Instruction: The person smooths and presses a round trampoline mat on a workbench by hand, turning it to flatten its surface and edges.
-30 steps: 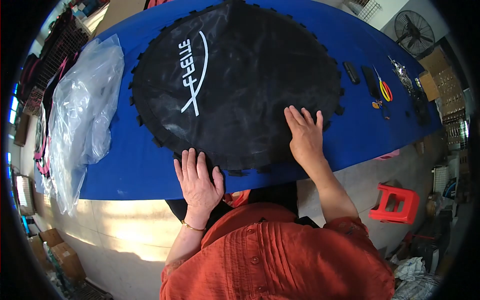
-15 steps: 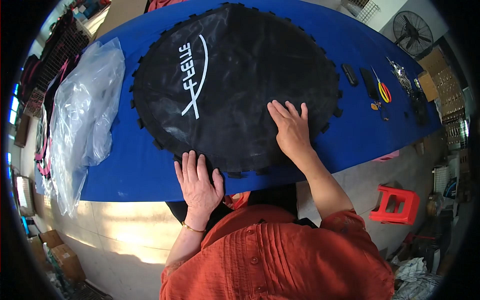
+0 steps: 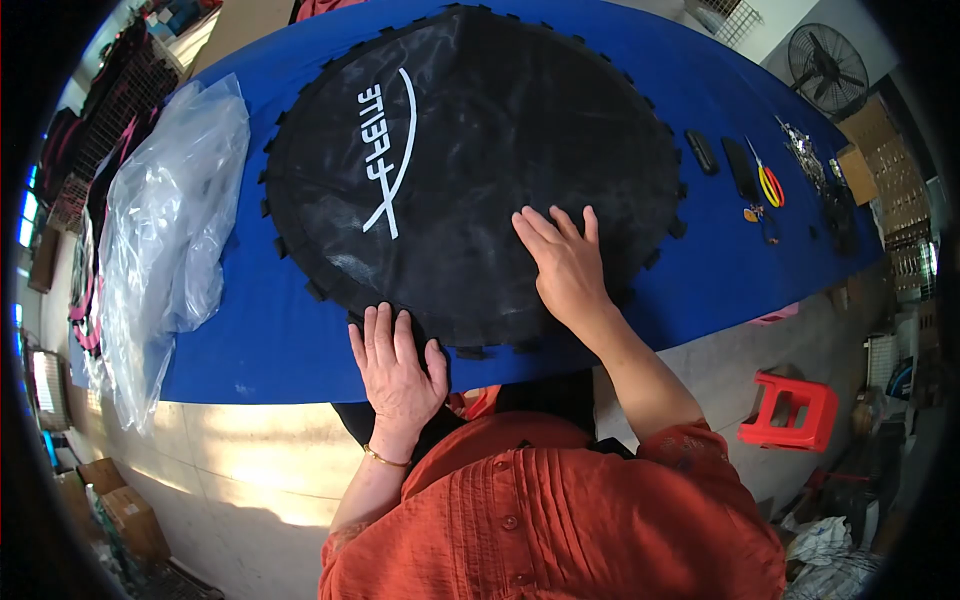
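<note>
A round black mesh mat (image 3: 480, 150) with a white printed logo and small tabs around its rim lies flat on the blue table (image 3: 260, 350). My left hand (image 3: 395, 370) rests at the mat's near edge, fingers spread and pointing away from me, holding nothing. Further right, my right hand (image 3: 565, 260) lies on the mat's lower right part with its fingers apart and nothing in them.
Clear plastic sheeting (image 3: 170, 220) is heaped at the table's left. On the right lie a black case (image 3: 701, 151), scissors with red and yellow handles (image 3: 770, 185) and metal pieces (image 3: 800, 145). A red stool (image 3: 790, 410) stands on the floor; a fan (image 3: 827, 66) is beyond.
My right hand has slid left across the mat, from near its right side toward the middle. My left hand has stayed at the near edge.
</note>
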The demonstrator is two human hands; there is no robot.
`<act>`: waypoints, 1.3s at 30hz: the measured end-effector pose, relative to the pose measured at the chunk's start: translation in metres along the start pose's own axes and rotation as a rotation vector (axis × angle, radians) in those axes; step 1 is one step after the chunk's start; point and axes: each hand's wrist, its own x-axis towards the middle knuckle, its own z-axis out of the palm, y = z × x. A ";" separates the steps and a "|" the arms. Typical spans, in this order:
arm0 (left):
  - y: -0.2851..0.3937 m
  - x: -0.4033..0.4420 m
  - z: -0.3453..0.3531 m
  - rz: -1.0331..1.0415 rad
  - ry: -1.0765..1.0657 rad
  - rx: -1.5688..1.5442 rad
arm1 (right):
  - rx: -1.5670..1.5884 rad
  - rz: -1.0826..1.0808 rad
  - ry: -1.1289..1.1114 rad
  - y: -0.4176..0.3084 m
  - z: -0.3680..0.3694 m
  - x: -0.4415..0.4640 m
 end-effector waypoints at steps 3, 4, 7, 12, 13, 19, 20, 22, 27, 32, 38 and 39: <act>0.000 0.000 0.000 -0.001 0.005 -0.001 | -0.007 0.004 0.016 0.000 0.005 0.010; 0.000 0.000 0.000 -0.005 0.005 -0.004 | -0.012 0.007 0.016 0.000 0.006 0.011; 0.000 0.000 0.000 -0.016 -0.004 -0.013 | -0.018 -0.003 0.003 -0.004 0.000 0.005; 0.000 0.000 -0.001 -0.020 -0.009 -0.018 | -0.025 -0.012 -0.009 -0.010 -0.006 -0.016; 0.000 0.000 -0.001 -0.016 -0.011 -0.017 | -0.027 -0.011 -0.010 -0.009 -0.006 -0.014; 0.000 0.000 -0.001 -0.012 -0.001 -0.016 | -0.032 -0.003 0.041 0.003 0.006 0.017; 0.000 0.000 -0.001 -0.015 0.003 -0.014 | -0.051 0.006 0.047 0.005 0.009 0.022; 0.000 0.000 0.000 -0.013 0.002 -0.020 | -0.071 0.016 0.061 0.004 0.014 0.027; 0.000 -0.001 0.000 -0.028 0.015 -0.026 | -0.008 -0.049 -0.015 -0.028 0.005 0.021; -0.001 -0.001 0.000 -0.021 -0.004 -0.043 | 0.007 -0.176 -0.028 -0.052 0.016 0.025; 0.000 0.000 0.000 -0.029 0.002 -0.037 | 0.022 -0.160 0.018 -0.053 0.033 0.062; 0.000 0.000 0.000 -0.027 0.001 -0.039 | 0.023 -0.167 0.018 -0.056 0.033 0.064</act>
